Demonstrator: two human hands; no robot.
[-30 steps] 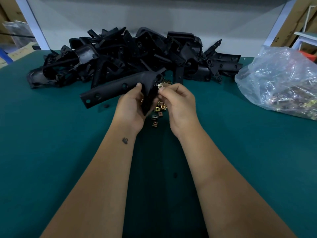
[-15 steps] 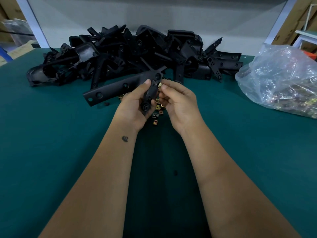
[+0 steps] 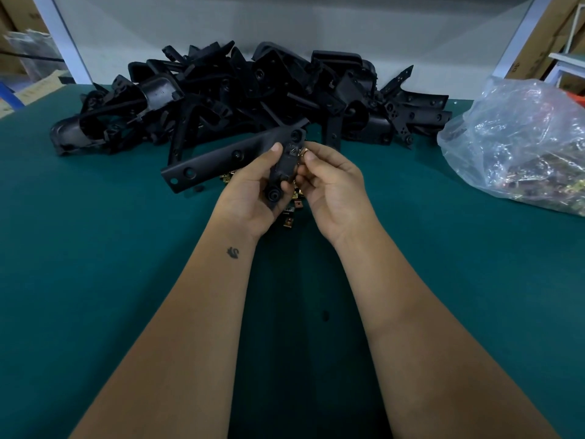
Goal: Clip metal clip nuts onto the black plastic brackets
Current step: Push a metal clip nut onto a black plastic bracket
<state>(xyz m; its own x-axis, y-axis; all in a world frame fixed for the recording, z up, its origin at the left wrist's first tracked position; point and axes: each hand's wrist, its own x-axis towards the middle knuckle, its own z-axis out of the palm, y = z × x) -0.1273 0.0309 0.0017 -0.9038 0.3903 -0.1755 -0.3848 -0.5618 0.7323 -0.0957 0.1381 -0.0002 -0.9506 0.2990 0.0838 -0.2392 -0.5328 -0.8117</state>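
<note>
Two bare forearms reach up from the bottom of the frame over the green worktop (image 3: 95, 248). At centre, the left hand (image 3: 253, 191) has its grip curled round an L-shaped black bracket (image 3: 221, 156), thumb on the short leg; the long leg points to the left. The right hand (image 3: 332, 182) pinches a small metal clip nut (image 3: 303, 151) against that leg's upper edge. Loose clip nuts (image 3: 289, 213) lie on the worktop under the hands. Beyond them — across the upper centre — sits a pile of black brackets (image 3: 253, 90). A clear plastic bag (image 3: 522, 137) of metal parts rests at the right.
</note>
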